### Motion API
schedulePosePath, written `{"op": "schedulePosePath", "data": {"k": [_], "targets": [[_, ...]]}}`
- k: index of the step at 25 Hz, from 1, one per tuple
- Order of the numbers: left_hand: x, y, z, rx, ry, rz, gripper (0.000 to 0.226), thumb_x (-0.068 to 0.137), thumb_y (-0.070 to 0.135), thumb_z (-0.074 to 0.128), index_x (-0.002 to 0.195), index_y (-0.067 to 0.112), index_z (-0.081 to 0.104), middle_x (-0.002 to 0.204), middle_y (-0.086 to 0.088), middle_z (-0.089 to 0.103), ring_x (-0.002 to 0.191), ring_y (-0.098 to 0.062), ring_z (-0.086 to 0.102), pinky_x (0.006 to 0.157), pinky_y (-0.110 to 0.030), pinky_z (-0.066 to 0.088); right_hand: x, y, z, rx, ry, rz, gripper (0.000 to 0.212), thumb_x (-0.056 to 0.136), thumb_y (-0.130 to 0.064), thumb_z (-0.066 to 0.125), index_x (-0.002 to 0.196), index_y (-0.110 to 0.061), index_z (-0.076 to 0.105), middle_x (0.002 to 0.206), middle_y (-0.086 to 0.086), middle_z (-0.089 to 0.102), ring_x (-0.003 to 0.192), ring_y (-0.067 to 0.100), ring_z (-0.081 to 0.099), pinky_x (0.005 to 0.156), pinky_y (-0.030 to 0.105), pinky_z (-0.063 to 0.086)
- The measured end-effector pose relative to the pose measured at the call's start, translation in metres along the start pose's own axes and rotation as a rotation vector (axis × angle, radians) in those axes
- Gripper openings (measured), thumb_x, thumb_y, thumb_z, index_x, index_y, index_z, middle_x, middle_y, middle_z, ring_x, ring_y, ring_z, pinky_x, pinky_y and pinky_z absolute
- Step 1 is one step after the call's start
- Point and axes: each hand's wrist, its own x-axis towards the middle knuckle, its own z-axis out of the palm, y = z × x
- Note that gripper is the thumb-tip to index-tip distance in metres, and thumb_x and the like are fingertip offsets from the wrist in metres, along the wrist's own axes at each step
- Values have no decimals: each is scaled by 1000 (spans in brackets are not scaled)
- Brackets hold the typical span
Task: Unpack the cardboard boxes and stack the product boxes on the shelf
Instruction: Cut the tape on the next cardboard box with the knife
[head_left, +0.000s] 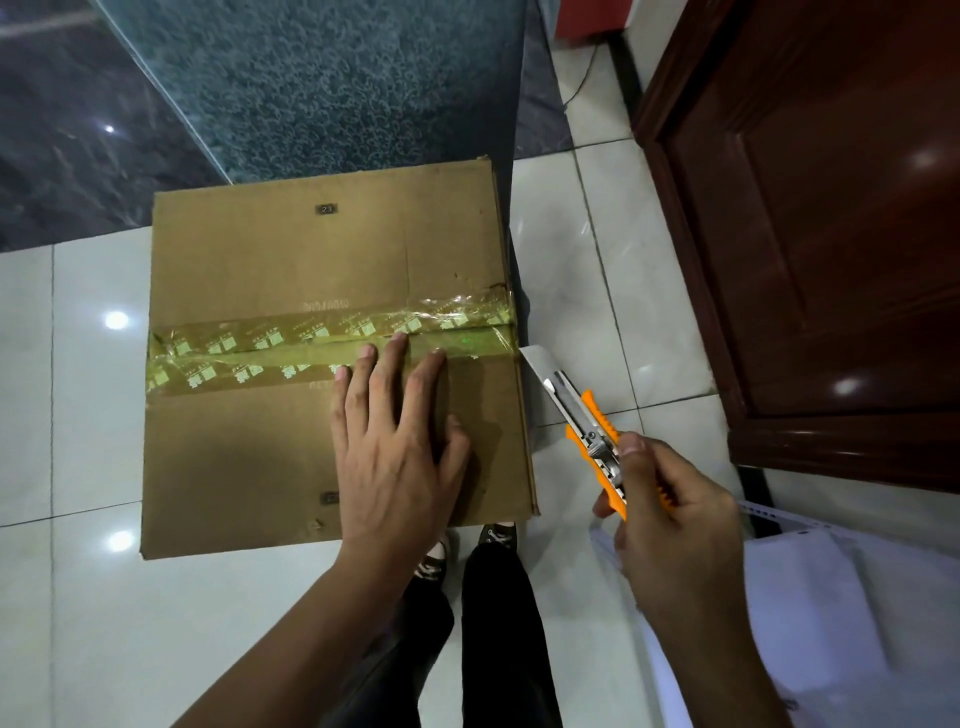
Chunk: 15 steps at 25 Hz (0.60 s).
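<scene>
A large brown cardboard box (270, 260) stands closed on the tiled floor. A band of yellowish printed tape (249, 353) runs across its top seam from left to right. My left hand (395, 447) presses flat on the lid's near right part, fingers straight, fingertips on the tape. My right hand (670, 525) grips an orange utility knife (587, 421) just right of the box. The blade is extended, and its tip is at the box's right edge where the tape ends.
A dark red wooden door (831, 234) stands close on the right. A frosted glass panel (322, 83) rises behind the box. White sheets of paper (810, 597) lie at lower right. My shoes (493, 535) touch the box's near edge.
</scene>
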Motion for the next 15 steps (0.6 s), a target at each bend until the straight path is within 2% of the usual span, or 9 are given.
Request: {"op": "schedulePosePath", "data": {"k": [5,9,13,15], "targets": [[-1,4,-7,-98,-60,-13,51,92,24,54,142,20,50,156,-13,34,150,-35,22,123,-55,13,-10,-4,11,107,17,62,38,91,-57,44,88,-29,70,64,-1,67,46,7,52,55,30,42],[-10,8,-17,-184,-149,45,49,92,27,47,140,24,54,154,-10,37,149,-34,23,116,-61,24,-21,-8,23,161,23,91,35,92,-56,46,88,-30,69,67,1,68,43,7,50,52,24,39],[-17,9,-27,-328,-276,76,53,93,32,32,143,32,52,153,-1,40,151,-27,19,118,-52,26,-31,-11,33,210,13,139,33,94,-55,49,98,-31,71,73,2,70,44,4,51,52,23,38],[-19,7,-33,-374,-300,106,54,94,32,31,144,34,52,150,3,43,150,-25,20,118,-46,26,-38,-13,37,230,24,143,20,99,-43,53,104,-32,70,78,2,72,45,4,53,53,23,39]]}}
